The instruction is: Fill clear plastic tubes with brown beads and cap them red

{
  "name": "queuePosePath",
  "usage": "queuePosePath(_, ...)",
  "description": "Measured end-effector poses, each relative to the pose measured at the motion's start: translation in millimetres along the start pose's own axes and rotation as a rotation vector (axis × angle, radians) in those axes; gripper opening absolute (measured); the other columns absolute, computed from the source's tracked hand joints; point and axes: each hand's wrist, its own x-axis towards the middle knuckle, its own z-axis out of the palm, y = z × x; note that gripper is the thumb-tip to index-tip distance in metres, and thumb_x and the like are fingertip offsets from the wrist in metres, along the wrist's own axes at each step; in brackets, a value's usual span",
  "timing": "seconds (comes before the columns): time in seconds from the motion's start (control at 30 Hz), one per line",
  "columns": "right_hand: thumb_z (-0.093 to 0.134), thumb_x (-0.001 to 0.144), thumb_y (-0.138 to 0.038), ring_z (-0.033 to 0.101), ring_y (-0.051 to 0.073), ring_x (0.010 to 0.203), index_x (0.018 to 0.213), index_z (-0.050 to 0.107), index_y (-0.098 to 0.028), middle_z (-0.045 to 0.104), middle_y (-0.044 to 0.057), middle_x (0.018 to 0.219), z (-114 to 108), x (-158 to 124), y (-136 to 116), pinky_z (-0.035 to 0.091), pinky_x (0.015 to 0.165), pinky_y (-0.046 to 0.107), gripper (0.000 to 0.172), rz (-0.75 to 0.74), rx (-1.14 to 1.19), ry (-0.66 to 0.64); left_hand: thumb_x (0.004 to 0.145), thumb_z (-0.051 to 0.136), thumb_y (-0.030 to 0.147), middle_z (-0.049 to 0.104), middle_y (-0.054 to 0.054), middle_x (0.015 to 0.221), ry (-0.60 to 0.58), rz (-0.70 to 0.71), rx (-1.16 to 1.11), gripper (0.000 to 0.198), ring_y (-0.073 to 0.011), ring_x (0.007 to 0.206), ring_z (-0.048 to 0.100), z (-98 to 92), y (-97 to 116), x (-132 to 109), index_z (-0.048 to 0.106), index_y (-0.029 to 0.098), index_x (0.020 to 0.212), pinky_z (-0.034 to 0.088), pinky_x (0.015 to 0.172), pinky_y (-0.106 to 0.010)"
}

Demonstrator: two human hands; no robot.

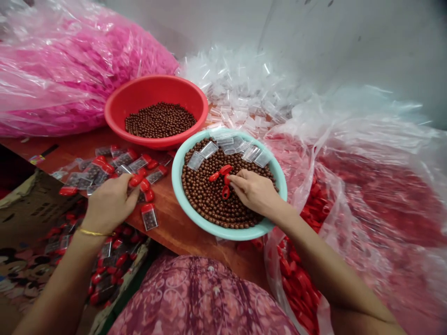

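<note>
My right hand (256,191) reaches over the pale blue basin (177,195), its thumb and fingertips pinched on a small red plastic cap (226,190). Beside it another red cap (220,173) lies on the brown beads (206,195) that fill the basin. Several clear plastic boxes (209,150) rest on the beads along the far rim. At the table's left, my left hand (111,199) is closed on a red-capped box (135,180); the fingers hide most of it. Around that hand lie several red-capped clear boxes with dark beads inside, one (149,217) nearest the table edge.
A red basin (115,109) of brown beads stands behind. Pink pieces fill a big plastic bag (80,70) at left. Clear boxes (240,88) are heaped by the wall. Bagged red caps (303,288) lie at right. Below the table, a carton (28,204) holds capped boxes.
</note>
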Motion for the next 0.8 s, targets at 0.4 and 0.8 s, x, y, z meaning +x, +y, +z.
queuePosePath(0.4, 0.035, 0.087, -0.02, 0.066, 0.025, 0.082, 0.104, 0.054, -0.015, 0.068, 0.011, 0.095, 3.5, 1.2, -14.5, 0.041, 0.059, 0.03, 0.025, 0.232, -0.115, -0.151, 0.089, 0.036, 0.019, 0.066, -0.012, 0.093, -0.028, 0.576, 0.051, 0.028, -0.0248, 0.09, 0.058, -30.5, 87.2, 63.1, 0.062, 0.014, 0.098, 0.046, 0.076, -0.035)
queuePosePath(0.8, 0.041, 0.086, -0.027, 0.064, 0.026, 0.087, 0.098, 0.057, -0.014, 0.066, 0.012, 0.097, 7.9, -4.7, -9.0, 0.041, 0.062, 0.031, 0.024, 0.217, -0.067, -0.111, 0.082, 0.046, 0.036, 0.068, -0.016, 0.098, -0.203, 0.407, 0.115, 0.035, -0.0295, 0.094, 0.064, -7.3, 122.6, 114.9, 0.06, 0.01, 0.102, 0.047, 0.067, -0.031)
